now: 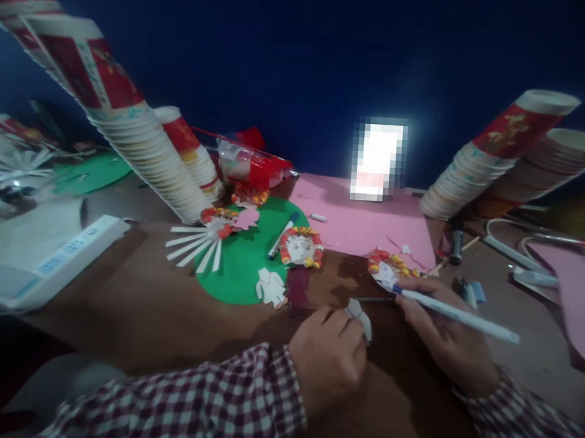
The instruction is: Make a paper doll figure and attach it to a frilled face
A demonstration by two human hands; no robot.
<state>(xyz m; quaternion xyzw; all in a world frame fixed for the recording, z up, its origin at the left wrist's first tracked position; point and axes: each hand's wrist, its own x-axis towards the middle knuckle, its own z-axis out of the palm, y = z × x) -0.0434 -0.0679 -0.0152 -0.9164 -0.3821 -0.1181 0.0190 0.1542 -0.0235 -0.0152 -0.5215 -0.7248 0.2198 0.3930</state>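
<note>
One slim marker (465,315) clamped by right fingers (423,321); left fingers (347,335) curled by paper (361,315); hold unclear

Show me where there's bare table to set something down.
Bare brown table shows between the power strip and green disc, and between the left hand and right hand. Beyond the right hand it's crowded: black marker, cup stack.

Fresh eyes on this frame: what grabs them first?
Probably the glaring white, pixelated rectangle at the back of the pink paper sheet. Next, the tall red-and-white paper-cup stacks slanting in view at left and right. Nearer, the person's right hand holds a slim white marker.
</note>
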